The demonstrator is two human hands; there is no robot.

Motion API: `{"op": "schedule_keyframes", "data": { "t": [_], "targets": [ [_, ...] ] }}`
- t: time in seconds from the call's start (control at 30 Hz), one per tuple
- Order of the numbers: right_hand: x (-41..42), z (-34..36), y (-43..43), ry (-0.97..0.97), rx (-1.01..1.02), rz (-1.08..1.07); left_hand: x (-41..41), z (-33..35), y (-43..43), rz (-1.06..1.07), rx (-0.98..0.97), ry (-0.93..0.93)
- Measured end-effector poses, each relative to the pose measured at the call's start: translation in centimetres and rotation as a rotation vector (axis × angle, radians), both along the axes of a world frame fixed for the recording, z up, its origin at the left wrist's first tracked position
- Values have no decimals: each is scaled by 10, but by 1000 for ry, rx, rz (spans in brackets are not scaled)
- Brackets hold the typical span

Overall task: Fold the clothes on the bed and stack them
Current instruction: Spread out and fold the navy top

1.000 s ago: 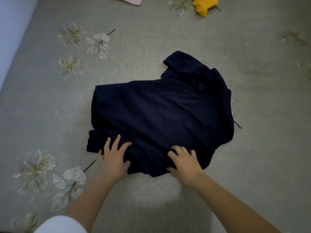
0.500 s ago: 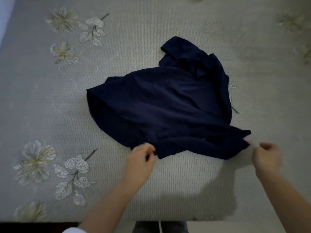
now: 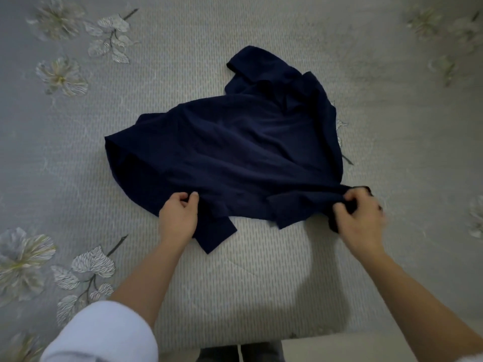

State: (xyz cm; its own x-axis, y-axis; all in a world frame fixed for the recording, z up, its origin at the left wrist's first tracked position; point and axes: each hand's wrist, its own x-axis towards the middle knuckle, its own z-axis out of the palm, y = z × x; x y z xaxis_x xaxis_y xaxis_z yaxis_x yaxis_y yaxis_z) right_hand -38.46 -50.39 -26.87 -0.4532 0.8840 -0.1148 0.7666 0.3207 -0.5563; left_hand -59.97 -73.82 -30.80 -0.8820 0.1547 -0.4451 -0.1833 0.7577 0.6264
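White sleeve (image 3: 99, 333) at near left; both forearms bare. Left hand (image 3: 179, 218): fingers curled, thumb and forefinger pinching the near hem of the navy shirt (image 3: 235, 152). Right hand (image 3: 362, 220), slightly blurred: fingers clamped on a bunch of the shirt's near right corner. A loose flap lies just right of the left fingers. The shirt spreads rumpled on the grey bed (image 3: 261, 296) beyond both sets of fingers, collar end farthest. Flower prints (image 3: 61, 77) sit well left of the left fingers.
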Motion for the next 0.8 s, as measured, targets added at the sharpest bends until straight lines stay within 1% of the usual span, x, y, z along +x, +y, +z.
{"op": "schedule_keyframes", "data": {
  "t": [0.03,0.1,0.13,0.17,0.23,0.3,0.37,0.4,0.5,0.53,0.57,0.67,0.73,0.8],
  "targets": [
    [12,4,14,94,-60,-241,-6,1,3,46,11,-8],
    [36,9,35,214,-159,-680,-18,1,7,201,81,-77],
    [46,8,41,235,-210,-831,-24,0,10,285,137,-129],
    [53,6,41,223,-256,-920,-27,0,12,361,192,-180],
    [53,1,26,177,-300,-956,-30,-1,19,490,289,-267],
    [39,-5,-2,249,-300,-925,-32,-3,23,565,381,-330],
    [15,-11,-28,345,-366,-865,-33,-4,26,603,422,-390],
    [1,-15,-39,370,-452,-831,-35,-5,26,619,435,-424],
    [-36,-21,-50,376,-866,-773,-41,-3,26,631,506,-518],
    [-45,-24,-43,414,-941,-769,-44,0,26,635,538,-546],
    [-53,-22,-34,463,-969,-792,-47,4,25,646,571,-573],
    [-69,2,-2,557,-867,-908,-58,24,24,692,648,-590],
    [-74,33,14,620,-806,-913,-66,51,22,716,662,-523],
    [-76,71,23,641,-783,-865,-71,87,17,718,679,-432]
  ]
}}
